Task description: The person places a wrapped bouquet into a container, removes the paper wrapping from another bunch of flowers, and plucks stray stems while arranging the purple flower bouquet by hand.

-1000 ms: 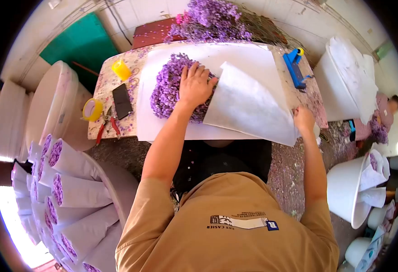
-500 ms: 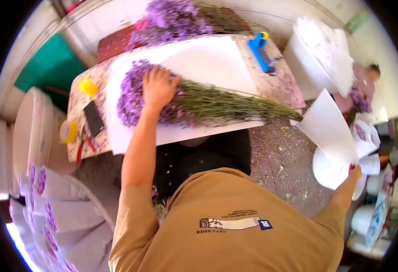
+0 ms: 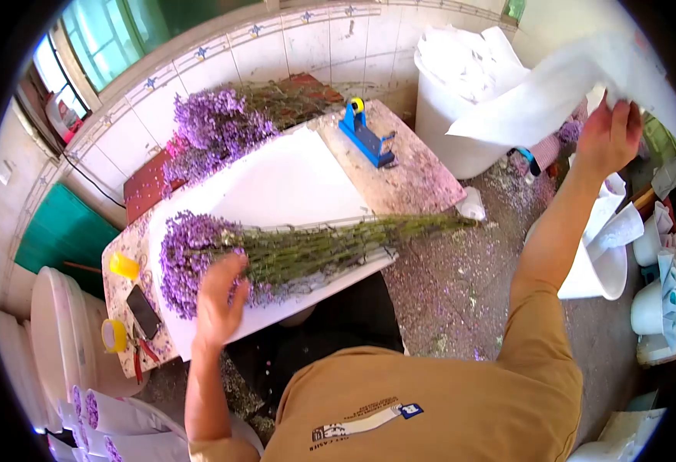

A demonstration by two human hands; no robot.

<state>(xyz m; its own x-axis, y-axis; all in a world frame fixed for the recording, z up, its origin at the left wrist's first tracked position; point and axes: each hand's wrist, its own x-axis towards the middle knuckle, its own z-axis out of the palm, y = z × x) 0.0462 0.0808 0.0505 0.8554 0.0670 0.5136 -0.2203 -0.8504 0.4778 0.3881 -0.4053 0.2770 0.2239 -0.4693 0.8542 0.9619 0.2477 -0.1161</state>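
Observation:
A large bunch of purple flowers [image 3: 191, 262] lies on white sheets [image 3: 276, 173] on the table, its long green stems [image 3: 330, 250] reaching right past the table edge. At the near side of the blossoms is my left hand [image 3: 221, 300], fingers apart and slightly blurred; whether it touches the flowers I cannot tell. Out to the upper right, my right hand [image 3: 609, 138] is closed on the edge of a white paper sheet [image 3: 523, 108], which curves through the air in front of the white bin. Something small and white hangs by the stem ends.
A blue tape dispenser [image 3: 367, 137] stands at the table's far right. Yellow tape rolls [image 3: 124, 266], a phone [image 3: 144, 311] and red-handled pliers [image 3: 139, 356] lie left. More purple flowers [image 3: 218, 127] lie behind. A white bin [image 3: 449, 127] stands beyond; wrapped bunches [image 3: 126, 412] sit lower left.
My right hand has risen from the lower right, lifting the paper sheet with it. My left hand has come off the top of the blossoms toward their near side. The view has turned right.

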